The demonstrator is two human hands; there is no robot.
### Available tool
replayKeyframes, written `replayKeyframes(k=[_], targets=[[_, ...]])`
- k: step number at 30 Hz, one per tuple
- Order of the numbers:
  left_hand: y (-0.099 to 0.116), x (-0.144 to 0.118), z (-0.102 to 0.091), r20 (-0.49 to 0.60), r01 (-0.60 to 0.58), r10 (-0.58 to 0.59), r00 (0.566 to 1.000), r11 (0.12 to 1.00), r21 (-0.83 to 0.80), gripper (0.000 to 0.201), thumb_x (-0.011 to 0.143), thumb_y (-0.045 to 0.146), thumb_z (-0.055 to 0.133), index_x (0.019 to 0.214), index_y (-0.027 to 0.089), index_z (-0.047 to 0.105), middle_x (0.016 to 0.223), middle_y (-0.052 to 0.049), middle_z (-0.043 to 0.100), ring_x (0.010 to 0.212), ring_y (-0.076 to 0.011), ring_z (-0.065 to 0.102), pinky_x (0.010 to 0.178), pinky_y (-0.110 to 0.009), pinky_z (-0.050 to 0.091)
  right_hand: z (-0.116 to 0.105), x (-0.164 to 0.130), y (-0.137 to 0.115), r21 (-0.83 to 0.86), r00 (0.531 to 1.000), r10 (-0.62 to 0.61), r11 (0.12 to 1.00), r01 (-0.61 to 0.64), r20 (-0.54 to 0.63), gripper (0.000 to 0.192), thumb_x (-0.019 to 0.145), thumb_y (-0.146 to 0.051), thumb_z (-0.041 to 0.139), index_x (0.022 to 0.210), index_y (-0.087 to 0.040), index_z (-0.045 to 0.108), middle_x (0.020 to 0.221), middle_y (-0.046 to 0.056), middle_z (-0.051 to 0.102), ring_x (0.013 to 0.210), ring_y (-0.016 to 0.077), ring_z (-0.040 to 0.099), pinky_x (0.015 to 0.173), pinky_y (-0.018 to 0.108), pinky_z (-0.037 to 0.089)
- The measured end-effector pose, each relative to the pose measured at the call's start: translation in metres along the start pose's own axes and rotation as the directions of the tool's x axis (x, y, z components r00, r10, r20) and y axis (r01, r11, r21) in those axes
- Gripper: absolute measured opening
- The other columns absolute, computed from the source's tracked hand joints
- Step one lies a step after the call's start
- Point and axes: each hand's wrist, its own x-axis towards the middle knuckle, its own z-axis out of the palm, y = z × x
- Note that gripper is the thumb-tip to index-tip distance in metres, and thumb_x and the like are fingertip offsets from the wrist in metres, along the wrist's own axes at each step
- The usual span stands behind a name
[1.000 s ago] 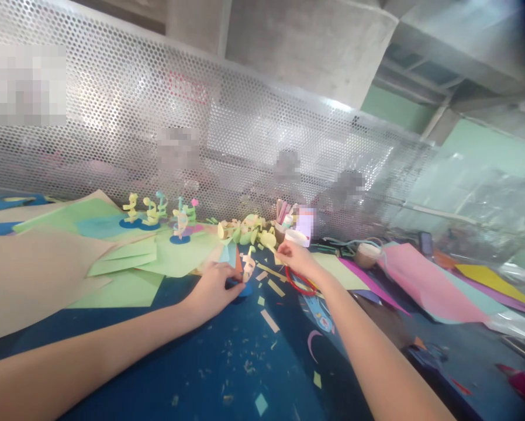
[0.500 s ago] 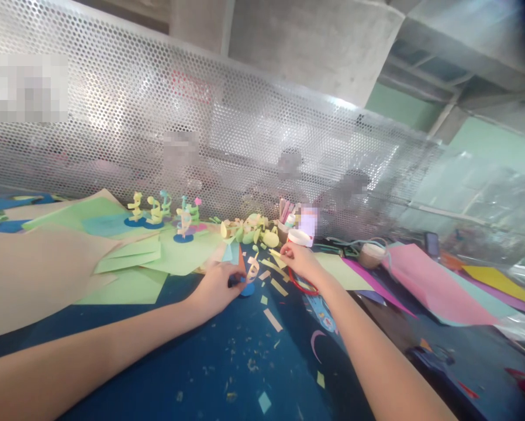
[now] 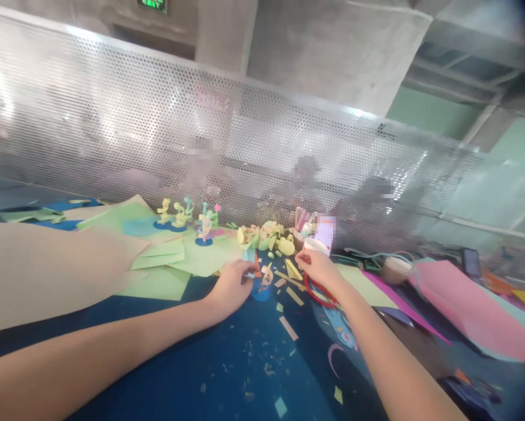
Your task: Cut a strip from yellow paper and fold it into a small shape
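My left hand [image 3: 233,285] rests on the blue table and pinches the blue round base of a small paper figure [image 3: 265,279] with a curled cream strip standing on it. Just to the right, my right hand [image 3: 315,266] is closed on a yellow paper strip [image 3: 294,269], its end close to the figure. Under my right wrist lie red-handled scissors [image 3: 321,295]. Loose yellow strips [image 3: 289,327] are scattered on the table between the hands.
Several finished paper figures [image 3: 183,216] stand on blue discs at the back. Green sheets [image 3: 175,260] and brown paper [image 3: 47,269] cover the left. A pile of yellow-green curls [image 3: 266,237], a pen cup [image 3: 301,222] and pink sheets [image 3: 464,304] lie right. A perforated metal screen [image 3: 245,146] closes the back.
The view has swung up and to the left, shifting everything rightward in frame. My right hand has drawn the yellow strip closer to the figure. My left hand keeps its hold on the base.
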Motion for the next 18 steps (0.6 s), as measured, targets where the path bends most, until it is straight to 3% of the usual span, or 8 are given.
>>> replayKeyframes(k=[4, 7, 10, 14, 18], targets=[[0.013, 0.0, -0.036, 0.065, -0.008, 0.002, 0.998, 0.997, 0.083, 0.031, 0.078, 0.017, 0.039, 0.101, 0.016, 0.059, 0.104, -0.006, 0.062, 0.077, -0.0115, 0.06, 0.072, -0.02, 0.047, -0.006, -0.003, -0.022, 0.19, 0.985, -0.118, 0.977, 0.092, 0.128, 0.02, 0.081, -0.028, 0.052, 0.094, -0.015, 0.062, 0.092, 0.009, 0.068, 0.087, 0.0209, 0.063, 0.082, 0.035, 0.047], [0.016, 0.002, -0.082, 0.23, -0.077, 0.037, 0.973, 0.983, 0.166, 0.022, 0.076, 0.025, 0.049, 0.09, 0.023, 0.066, 0.089, 0.002, 0.067, 0.075, -0.0108, 0.061, 0.069, -0.017, 0.045, -0.014, -0.013, -0.046, 0.354, 0.915, -0.28, 0.92, 0.169, 0.29, 0.042, 0.076, -0.032, 0.058, 0.116, -0.019, 0.055, 0.107, 0.007, 0.065, 0.094, 0.0209, 0.062, 0.081, 0.032, 0.05], [0.008, 0.003, -0.133, 0.339, -0.064, -0.039, 0.94, 0.955, 0.288, 0.018, 0.07, 0.029, 0.058, 0.081, 0.02, 0.069, 0.082, 0.0, 0.069, 0.073, -0.0142, 0.061, 0.066, -0.02, 0.043, -0.023, -0.025, -0.073, 0.484, 0.856, -0.337, 0.867, 0.12, 0.392, 0.052, 0.076, -0.039, 0.06, 0.125, -0.024, 0.048, 0.121, 0.007, 0.057, 0.104, 0.0218, 0.058, 0.083, 0.031, 0.05], [-0.019, 0.002, -0.189, 0.284, 0.06, -0.211, 0.935, 0.885, 0.462, 0.026, 0.066, 0.028, 0.062, 0.089, 0.02, 0.068, 0.087, -0.005, 0.069, 0.077, -0.0182, 0.061, 0.068, -0.023, 0.042, -0.025, -0.033, -0.097, 0.487, 0.895, -0.286, 0.868, 0.091, 0.343, 0.043, 0.075, -0.047, 0.06, 0.112, -0.024, 0.059, 0.114, 0.006, 0.062, 0.104, 0.0235, 0.058, 0.085, 0.031, 0.048], [-0.055, -0.001, -0.231, 0.086, 0.252, -0.365, 0.927, 0.775, 0.579, 0.031, 0.057, 0.026, 0.068, 0.088, 0.021, 0.068, 0.093, -0.008, 0.068, 0.087, -0.0246, 0.059, 0.076, -0.029, 0.041, -0.02, -0.033, -0.104, 0.452, 0.933, -0.272, 0.88, 0.142, 0.235, 0.034, 0.074, -0.048, 0.06, 0.093, -0.022, 0.069, 0.097, 0.005, 0.069, 0.09, 0.0249, 0.063, 0.078, 0.034, 0.05]])
